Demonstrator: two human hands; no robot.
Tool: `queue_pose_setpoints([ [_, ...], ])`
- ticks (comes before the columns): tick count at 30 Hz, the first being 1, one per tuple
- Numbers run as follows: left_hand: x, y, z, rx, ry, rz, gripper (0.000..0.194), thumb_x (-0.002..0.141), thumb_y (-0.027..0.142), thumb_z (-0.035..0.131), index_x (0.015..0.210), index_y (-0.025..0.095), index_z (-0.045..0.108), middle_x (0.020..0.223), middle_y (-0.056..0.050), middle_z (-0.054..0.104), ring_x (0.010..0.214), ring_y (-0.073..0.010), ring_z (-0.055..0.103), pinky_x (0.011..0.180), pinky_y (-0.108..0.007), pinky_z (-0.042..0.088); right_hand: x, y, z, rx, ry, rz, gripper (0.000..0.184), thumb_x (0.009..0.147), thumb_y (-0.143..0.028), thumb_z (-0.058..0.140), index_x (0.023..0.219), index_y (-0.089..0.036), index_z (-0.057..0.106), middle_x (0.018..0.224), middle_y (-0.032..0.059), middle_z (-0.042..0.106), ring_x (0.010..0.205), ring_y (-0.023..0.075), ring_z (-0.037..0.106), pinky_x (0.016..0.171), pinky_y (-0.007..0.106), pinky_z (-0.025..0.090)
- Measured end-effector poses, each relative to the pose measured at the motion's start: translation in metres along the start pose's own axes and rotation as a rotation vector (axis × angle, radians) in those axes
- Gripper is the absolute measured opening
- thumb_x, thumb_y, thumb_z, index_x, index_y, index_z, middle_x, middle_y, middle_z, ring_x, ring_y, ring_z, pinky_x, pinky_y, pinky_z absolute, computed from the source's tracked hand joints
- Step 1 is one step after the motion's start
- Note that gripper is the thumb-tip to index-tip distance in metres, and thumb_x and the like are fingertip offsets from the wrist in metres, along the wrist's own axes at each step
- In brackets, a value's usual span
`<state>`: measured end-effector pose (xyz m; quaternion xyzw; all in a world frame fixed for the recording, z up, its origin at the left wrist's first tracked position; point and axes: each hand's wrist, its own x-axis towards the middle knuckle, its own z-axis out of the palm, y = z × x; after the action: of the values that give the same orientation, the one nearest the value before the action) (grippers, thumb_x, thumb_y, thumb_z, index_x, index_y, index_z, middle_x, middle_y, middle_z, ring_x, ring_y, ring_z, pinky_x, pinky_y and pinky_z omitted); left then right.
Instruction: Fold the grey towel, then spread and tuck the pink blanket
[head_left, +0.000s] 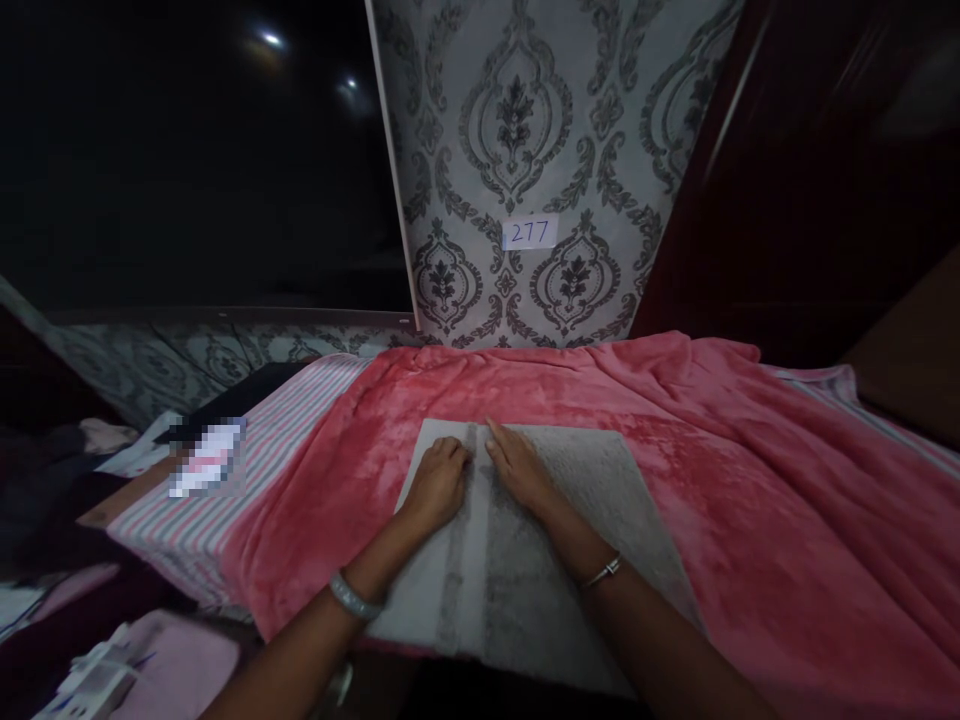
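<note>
A grey towel-like cloth [592, 490] lies spread out, its left part smoother and lighter, with a raised strip or fold running lengthwise. My left hand [439, 482] rests on the lighter part near the far edge, its fingers curled in against the cloth beside the strip. On the other side of the strip, my right hand [519, 468] lies on the cloth with fingers stretched toward the far edge. Under the cloth is a plush pink blanket [322, 500]. Whether the left fingertips pinch any fabric is partly hidden.
A striped cloth [300, 420] shows under the blanket at the left, with a blurred-out item [208, 457] on it. Behind stand a large dark screen [187, 170] and a patterned wall [517, 120] with a paper label [530, 232]. Clutter and a pink stool-like surface [187, 655] sit lower left.
</note>
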<state>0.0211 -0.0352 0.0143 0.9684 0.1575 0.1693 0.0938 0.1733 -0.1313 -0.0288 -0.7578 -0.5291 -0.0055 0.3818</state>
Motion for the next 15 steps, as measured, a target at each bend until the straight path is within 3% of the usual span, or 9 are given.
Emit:
queue_pose_setpoints([
  [5, -0.047, 0.02, -0.005, 0.098, -0.038, 0.048, 0.029, 0.088, 0.004, 0.043, 0.103, 0.012, 0.066, 0.105, -0.012, 0.062, 0.101, -0.0271, 0.053, 0.09, -0.043, 0.049, 0.001, 0.003, 0.003, 0.027, 0.011, -0.001, 0.06, 0.103, -0.045, 0.027, 0.149, -0.014, 0.048, 0.148, 0.0146, 0.053, 0.139, 0.0243, 0.047, 0.118, 0.046, 0.032],
  [15, -0.127, 0.041, -0.003, 0.157, 0.21, 0.19, 0.031, 0.09, 0.006, 0.044, 0.114, 0.012, 0.062, 0.108, -0.012, 0.063, 0.1, -0.0257, 0.055, 0.086, -0.041, 0.053, -0.002, 0.003, -0.001, -0.04, -0.017, -0.043, 0.055, 0.105, -0.042, 0.027, 0.149, -0.019, 0.05, 0.151, 0.0106, 0.05, 0.14, 0.0233, 0.044, 0.119, 0.046, 0.031],
])
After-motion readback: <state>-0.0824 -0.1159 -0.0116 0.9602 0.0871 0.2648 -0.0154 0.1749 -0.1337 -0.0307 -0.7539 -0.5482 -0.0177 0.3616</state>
